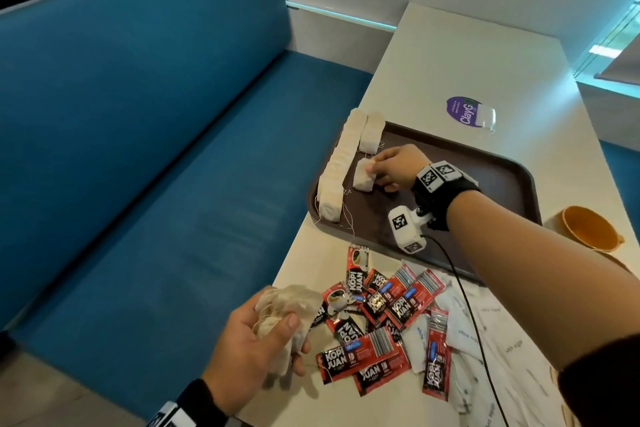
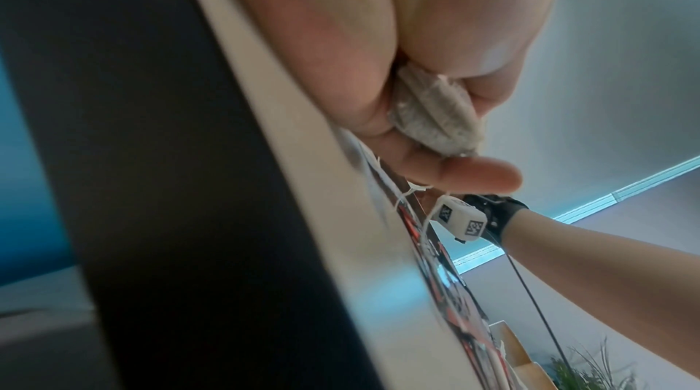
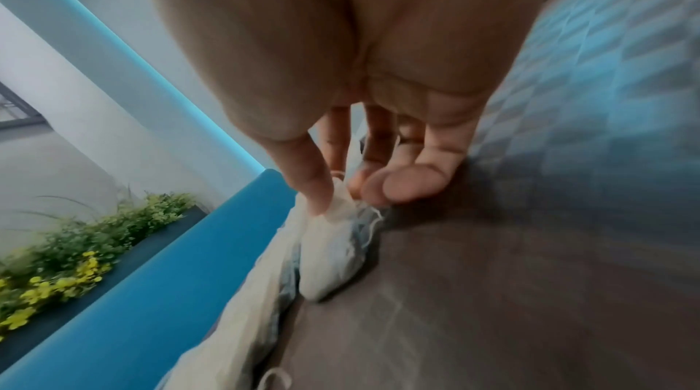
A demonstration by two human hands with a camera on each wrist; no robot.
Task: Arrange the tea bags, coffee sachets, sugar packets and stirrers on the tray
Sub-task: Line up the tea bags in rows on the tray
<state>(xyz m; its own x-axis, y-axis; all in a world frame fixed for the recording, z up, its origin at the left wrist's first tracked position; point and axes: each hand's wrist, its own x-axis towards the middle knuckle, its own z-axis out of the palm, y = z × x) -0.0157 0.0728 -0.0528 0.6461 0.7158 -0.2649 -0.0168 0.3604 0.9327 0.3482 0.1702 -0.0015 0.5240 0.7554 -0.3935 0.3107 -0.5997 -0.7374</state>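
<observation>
- Right hand (image 1: 391,166) pinches a tea bag (image 1: 363,177) on the tray (image 1: 502,184), extending the second row
- Left hand (image 1: 258,333) clutches spare tea bags (image 1: 289,302) as supply
- Coffee sachets (image 1: 388,315) wait on the table (image 1: 467,55)

A: Looked like a cafe or canteen to me, that long blue booth seat (image 1: 145,149) ran right along the pale table (image 1: 467,59).

B: Yeah, the brown serving tray (image 1: 485,163) and planter (image 3: 87,235) fit.
</observation>
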